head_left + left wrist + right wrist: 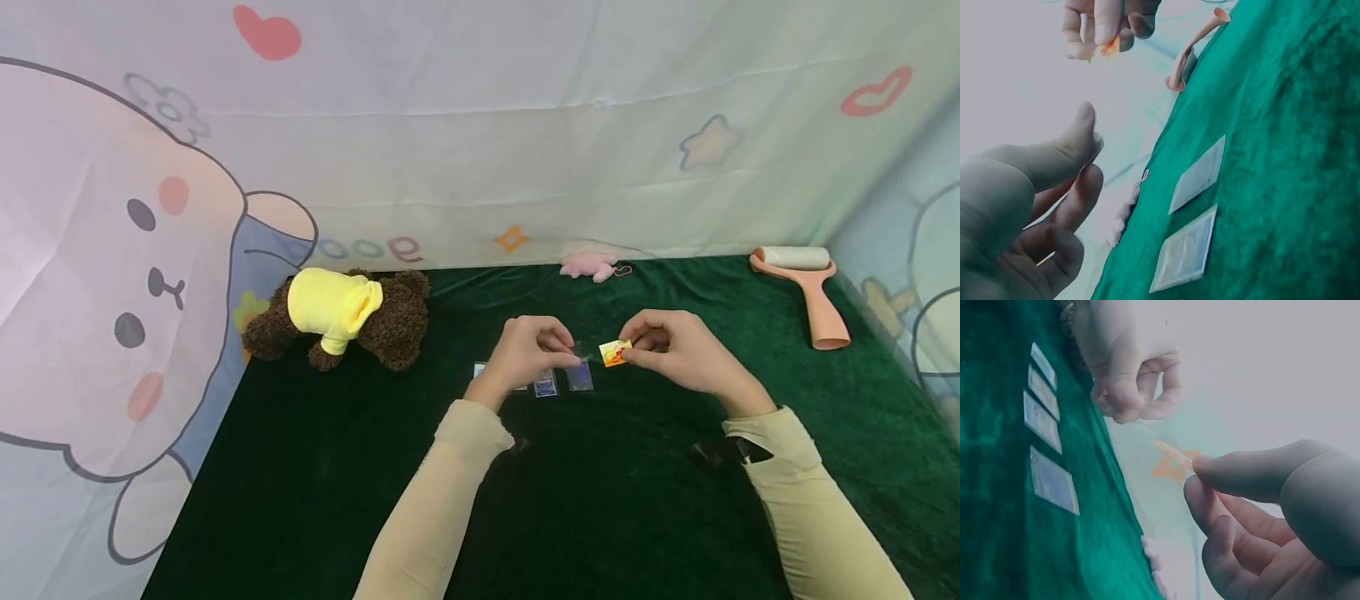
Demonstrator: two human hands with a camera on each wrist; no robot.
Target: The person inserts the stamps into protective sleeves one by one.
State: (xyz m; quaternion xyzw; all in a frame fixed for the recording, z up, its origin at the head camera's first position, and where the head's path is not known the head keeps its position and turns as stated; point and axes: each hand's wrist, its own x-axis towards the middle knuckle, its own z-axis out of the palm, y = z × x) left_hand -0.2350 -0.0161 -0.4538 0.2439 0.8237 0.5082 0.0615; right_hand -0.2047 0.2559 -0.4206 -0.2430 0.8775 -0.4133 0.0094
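My right hand (pixel 667 348) pinches a small yellow card (pixel 611 353) with red marks between thumb and forefinger. Just left of it, my left hand (pixel 528 352) pinches what looks like a small clear plastic sleeve (pixel 587 355), mostly hidden by the fingertips. Both hands are raised over the cloth, a short gap apart. Below the left hand lie several small flat cards in clear sleeves, among them a bluish-purple one (pixel 581 377) and a patterned one (pixel 545 384). In the right wrist view these sleeved cards (pixel 1054 481) form a row.
Dark green cloth (pixel 337 500) covers the table. A brown plush bear in a yellow top (pixel 333 304) lies at the left. At the back sits a pink plush charm (pixel 587 265); an orange-handled lint roller (pixel 817 304) lies at the right. A printed curtain (pixel 480 158) hangs behind.
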